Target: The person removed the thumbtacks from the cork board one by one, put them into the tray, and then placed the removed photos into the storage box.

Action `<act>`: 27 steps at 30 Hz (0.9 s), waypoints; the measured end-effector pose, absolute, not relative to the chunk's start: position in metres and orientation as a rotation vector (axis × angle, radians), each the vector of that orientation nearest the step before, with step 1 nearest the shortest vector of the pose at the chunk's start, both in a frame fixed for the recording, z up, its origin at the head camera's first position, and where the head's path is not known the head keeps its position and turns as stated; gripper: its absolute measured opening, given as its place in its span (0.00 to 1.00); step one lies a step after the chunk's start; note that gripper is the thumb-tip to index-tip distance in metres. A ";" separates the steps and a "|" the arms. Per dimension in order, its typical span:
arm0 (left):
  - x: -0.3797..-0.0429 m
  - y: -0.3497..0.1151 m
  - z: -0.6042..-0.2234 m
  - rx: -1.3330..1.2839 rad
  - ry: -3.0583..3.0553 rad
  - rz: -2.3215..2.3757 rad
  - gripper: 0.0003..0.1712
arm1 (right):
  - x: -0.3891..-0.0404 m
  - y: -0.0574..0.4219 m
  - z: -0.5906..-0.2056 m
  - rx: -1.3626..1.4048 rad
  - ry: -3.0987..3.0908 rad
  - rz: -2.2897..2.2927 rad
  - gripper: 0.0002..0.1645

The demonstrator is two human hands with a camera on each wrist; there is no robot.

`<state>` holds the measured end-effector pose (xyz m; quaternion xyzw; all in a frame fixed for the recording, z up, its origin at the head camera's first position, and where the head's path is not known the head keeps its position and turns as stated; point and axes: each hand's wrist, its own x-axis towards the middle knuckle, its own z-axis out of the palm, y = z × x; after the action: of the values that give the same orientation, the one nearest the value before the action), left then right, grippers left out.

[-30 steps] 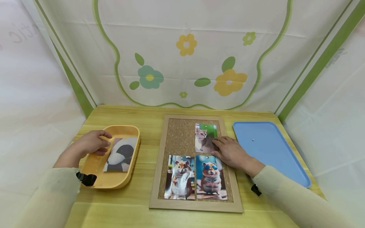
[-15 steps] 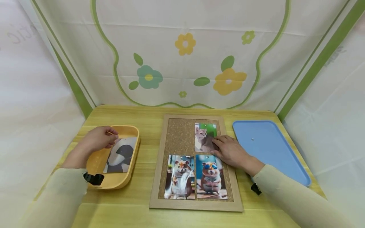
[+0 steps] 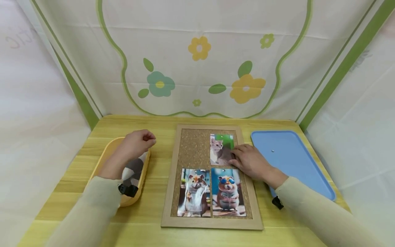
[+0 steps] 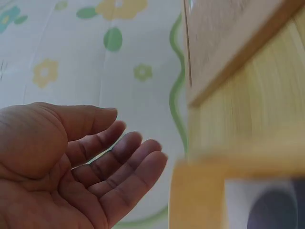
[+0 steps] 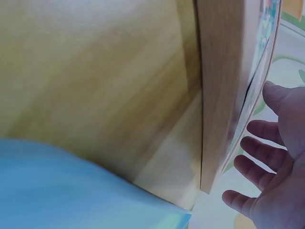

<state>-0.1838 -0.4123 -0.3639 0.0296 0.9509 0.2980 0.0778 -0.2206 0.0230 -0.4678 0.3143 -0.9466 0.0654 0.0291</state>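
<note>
My left hand (image 3: 135, 145) hovers over the far right part of a yellow basket (image 3: 108, 152), fingers loosely bent with nothing between them. A photo card (image 3: 134, 168) in grey, white and black lies in the basket, partly hidden by that hand. My right hand (image 3: 251, 162) rests at the right edge of a cat photo (image 3: 219, 151) on the framed corkboard (image 3: 194, 147), fingertips overlapping it. A small pin sits at the photo's top. Below are two hamster photos, one holding something pale (image 3: 194, 195) and one in blue sunglasses (image 3: 228, 193), each with a pin at its top.
A blue tray (image 3: 293, 161) lies to the right of the board, with one small shiny pin (image 3: 272, 151) on it. Bare cork shows at the board's upper left. A white flowered cloth (image 3: 197, 79) hangs behind the wooden table (image 3: 163, 137).
My left hand has moved right and away from me, from the basket's left side across its photo card. My right hand stays at the cat photo's edge.
</note>
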 end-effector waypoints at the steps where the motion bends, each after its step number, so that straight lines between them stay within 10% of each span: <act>1: -0.186 -0.405 -0.365 0.104 2.872 0.887 0.18 | -0.221 0.023 -0.467 0.961 -2.924 0.201 0.31; 27: -0.222 -0.274 -0.424 0.629 2.932 0.530 0.16 | -0.225 0.020 -0.470 0.943 -2.939 0.204 0.32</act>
<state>-0.2221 -0.2743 -0.4242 0.2063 0.9617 0.1737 0.0483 -0.2247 0.0202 -0.4700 0.3046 -0.9499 0.0659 0.0240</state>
